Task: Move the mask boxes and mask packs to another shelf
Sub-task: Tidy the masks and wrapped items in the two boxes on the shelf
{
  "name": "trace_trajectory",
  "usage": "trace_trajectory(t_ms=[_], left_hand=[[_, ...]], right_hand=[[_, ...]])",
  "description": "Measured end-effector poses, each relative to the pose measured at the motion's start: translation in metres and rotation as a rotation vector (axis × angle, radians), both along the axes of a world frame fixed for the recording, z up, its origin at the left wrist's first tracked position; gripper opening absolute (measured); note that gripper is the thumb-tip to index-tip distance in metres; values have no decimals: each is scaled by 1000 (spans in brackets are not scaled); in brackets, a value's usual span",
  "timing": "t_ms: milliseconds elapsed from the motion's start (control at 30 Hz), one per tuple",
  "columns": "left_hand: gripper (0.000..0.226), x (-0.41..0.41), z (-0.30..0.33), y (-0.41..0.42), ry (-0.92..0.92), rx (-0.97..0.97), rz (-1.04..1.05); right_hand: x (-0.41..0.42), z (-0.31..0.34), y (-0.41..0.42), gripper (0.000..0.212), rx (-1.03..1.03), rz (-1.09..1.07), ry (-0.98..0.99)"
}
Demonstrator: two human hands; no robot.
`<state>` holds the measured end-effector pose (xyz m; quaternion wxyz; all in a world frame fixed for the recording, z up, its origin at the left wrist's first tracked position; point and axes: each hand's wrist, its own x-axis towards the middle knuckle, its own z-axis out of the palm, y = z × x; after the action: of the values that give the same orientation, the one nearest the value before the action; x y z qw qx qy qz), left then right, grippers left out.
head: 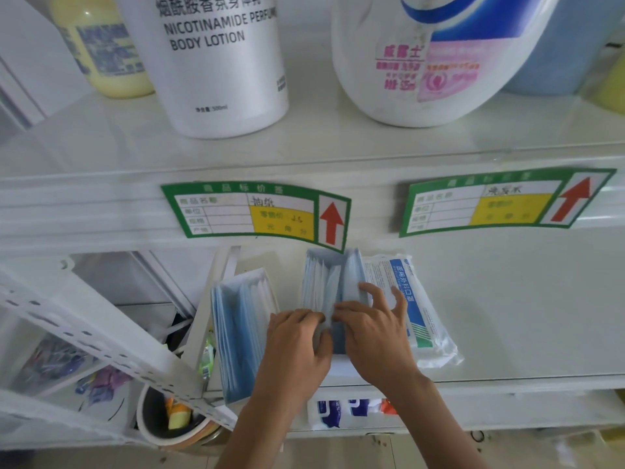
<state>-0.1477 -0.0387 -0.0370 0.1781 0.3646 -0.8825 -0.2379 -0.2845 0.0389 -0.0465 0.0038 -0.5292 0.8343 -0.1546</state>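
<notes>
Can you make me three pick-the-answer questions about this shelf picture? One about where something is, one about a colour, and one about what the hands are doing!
1. Where is the sealed mask pack?
A. right of the open mask box
B. on the top shelf
C. inside the cup

2. What colour are the arrows on the price tags?
A. blue
B. red
C. black

3. What are the two hands doing?
A. hanging idle
B. lifting the lotion bottle
C. both reaching into the middle mask box

Answers: 1 A, the pack lies against the right side of the middle mask box. 2 B, both arrows are red. 3 C, the left hand and right hand have fingers among its masks.
</notes>
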Motion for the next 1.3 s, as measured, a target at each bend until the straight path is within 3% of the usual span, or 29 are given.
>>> trace_trajectory(t_ms=[200,433,633,767,967,1133,1300], left_hand=[[34,0,3,-4,7,75,22],[42,2,0,-5,65,93,14],[45,6,-3,-7,107,103,-13],[43,10,-5,-12,114,69,-57],[40,10,-5,-12,57,29,-56],[48,11,-6,-11,42,27,-69],[62,9,-8,-10,34,35,-49]], right_hand=[[2,-7,1,28,-100,-65,2],[3,-7,-8,61,-32,-159,-98],[3,-1,-14,43,26,-125,-121],[3,2,-15,52,50,-74,-110],[-1,4,-13,43,48,-80,-41],[-8,17,-17,54,60,-52,51],[-10,24,-24,27,111,11,171]])
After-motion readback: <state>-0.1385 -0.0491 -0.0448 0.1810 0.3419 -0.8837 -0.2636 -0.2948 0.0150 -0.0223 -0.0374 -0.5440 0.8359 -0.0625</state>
